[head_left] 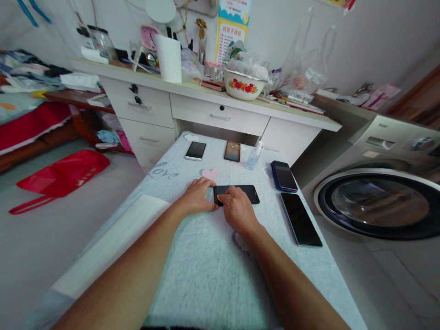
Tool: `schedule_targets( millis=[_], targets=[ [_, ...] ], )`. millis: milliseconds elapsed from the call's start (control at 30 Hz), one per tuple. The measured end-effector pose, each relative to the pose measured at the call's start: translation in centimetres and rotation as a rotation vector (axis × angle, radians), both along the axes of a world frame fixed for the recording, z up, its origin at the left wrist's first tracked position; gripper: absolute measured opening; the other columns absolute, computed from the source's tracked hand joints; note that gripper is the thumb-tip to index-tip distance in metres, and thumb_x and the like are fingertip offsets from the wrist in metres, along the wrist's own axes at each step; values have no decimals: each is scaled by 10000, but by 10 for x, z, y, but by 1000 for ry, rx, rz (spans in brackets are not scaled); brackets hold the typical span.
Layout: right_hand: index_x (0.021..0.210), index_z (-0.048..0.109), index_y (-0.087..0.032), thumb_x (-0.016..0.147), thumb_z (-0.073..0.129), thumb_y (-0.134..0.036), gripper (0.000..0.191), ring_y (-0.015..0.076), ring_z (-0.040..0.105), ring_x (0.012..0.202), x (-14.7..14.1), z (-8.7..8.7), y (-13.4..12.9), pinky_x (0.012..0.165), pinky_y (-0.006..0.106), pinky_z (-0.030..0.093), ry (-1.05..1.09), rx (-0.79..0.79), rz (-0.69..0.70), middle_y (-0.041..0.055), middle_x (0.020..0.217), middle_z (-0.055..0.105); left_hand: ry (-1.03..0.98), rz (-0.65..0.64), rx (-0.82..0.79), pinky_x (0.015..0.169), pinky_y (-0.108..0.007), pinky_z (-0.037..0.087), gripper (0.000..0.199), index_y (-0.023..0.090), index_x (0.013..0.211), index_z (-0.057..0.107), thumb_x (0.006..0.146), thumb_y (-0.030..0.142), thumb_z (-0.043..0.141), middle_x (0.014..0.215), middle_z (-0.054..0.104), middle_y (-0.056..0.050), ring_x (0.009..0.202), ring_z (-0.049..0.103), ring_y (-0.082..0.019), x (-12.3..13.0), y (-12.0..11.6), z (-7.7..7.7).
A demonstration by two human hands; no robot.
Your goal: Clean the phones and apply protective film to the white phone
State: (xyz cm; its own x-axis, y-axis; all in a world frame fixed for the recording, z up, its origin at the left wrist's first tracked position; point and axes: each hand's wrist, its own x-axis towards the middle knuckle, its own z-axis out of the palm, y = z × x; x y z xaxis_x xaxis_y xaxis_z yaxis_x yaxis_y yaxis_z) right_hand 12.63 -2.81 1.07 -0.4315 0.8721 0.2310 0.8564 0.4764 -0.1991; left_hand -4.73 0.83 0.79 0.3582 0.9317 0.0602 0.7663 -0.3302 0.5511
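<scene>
A black smartphone (250, 192) lies sideways on the cloth-covered table (206, 270), screen up. My left hand (198, 197) grips its left end between thumb and forefinger. Over the screen, my right hand (238, 206) is closed with its fingers curled and the fingertips pressed to the glass near the left end. Whatever those fingers hold, if anything, is hidden. Beyond the hands lie a white-framed phone (195, 150) and a brownish phone (232, 151). A clear spray bottle (253, 156) stands beside the brownish one.
Along the table's right edge are a purple-edged phone (284, 176) and a larger dark phone (301, 220). A long white strip (113, 245) runs along the left side. Behind stands a cluttered white desk (220, 110); a washing machine (374, 137) is to the right.
</scene>
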Motion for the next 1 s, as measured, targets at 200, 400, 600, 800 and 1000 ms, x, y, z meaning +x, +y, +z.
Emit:
schedule_targets(
  millis=[200, 400, 600, 800, 1000],
  targets=[
    [973, 697, -229, 894, 435, -120, 295, 180, 462, 839, -2, 4, -5, 758, 282, 322, -31, -29, 44, 53, 924, 571, -11, -4, 20, 966, -399, 412, 588, 207, 1110, 563, 568, 365, 727, 1182, 548, -85, 1133, 500, -298, -1, 1, -3],
    [1012, 692, -213, 913, 431, -154, 285, 199, 464, 855, -1, 11, 1, 762, 302, 319, -138, -28, 79, 72, 933, 569, -27, -15, 31, 963, -418, 404, 583, 224, 1105, 555, 566, 368, 725, 1170, 549, -79, 1128, 495, -303, -2, 2, -6],
    [1069, 674, -202, 915, 445, -184, 277, 198, 467, 855, -1, 13, 8, 782, 307, 330, -162, -15, 93, 78, 962, 563, -20, -17, 29, 961, -422, 402, 584, 222, 1089, 553, 558, 384, 735, 1176, 538, -86, 1135, 489, -313, -2, 3, -6],
    [1083, 664, -195, 908, 461, -173, 269, 197, 477, 881, -5, 12, 13, 803, 308, 336, -128, -24, 40, 82, 996, 563, -12, -20, 23, 959, -431, 399, 594, 212, 1109, 548, 568, 382, 724, 1185, 535, -91, 1127, 492, -312, -2, 2, -4],
    [1089, 653, -187, 890, 479, -168, 265, 197, 476, 885, -7, 9, 17, 817, 310, 338, -114, -20, 41, 84, 1003, 559, -14, -18, 15, 964, -429, 399, 583, 210, 1093, 561, 558, 373, 727, 1181, 543, -88, 1128, 491, -312, -1, 2, -3]
  ],
)
